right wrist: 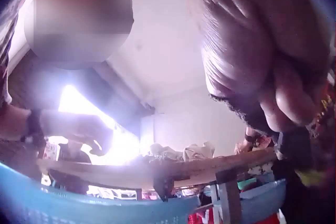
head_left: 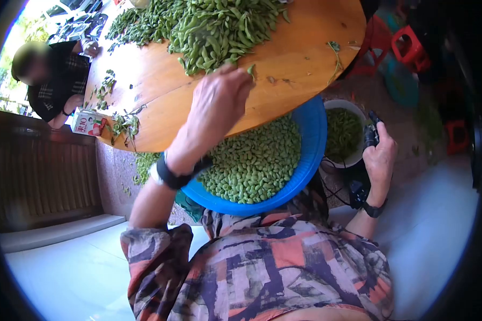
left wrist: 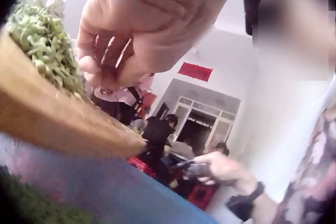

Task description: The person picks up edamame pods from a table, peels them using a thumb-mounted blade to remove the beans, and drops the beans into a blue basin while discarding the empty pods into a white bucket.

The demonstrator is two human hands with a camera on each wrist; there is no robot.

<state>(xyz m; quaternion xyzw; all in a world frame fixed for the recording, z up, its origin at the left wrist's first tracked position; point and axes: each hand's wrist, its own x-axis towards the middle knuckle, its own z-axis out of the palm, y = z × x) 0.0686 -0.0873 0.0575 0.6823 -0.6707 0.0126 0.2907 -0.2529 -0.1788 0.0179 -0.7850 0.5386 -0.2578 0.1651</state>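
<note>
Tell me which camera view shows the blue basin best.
The head view: it shows the blue basin from above, partly under the wooden table and heaped with green pods. The left wrist view catches only a blurred blue wall; the right wrist view sees it from below.

Head view steeply down over round wooden tabletop (head_left: 305,53) and blue plastic basin (head_left: 317,134), left wrist view close under left hand (left wrist: 152,19), facing across the room, right wrist view low, looking up, all sharing tabletop edge.
</note>
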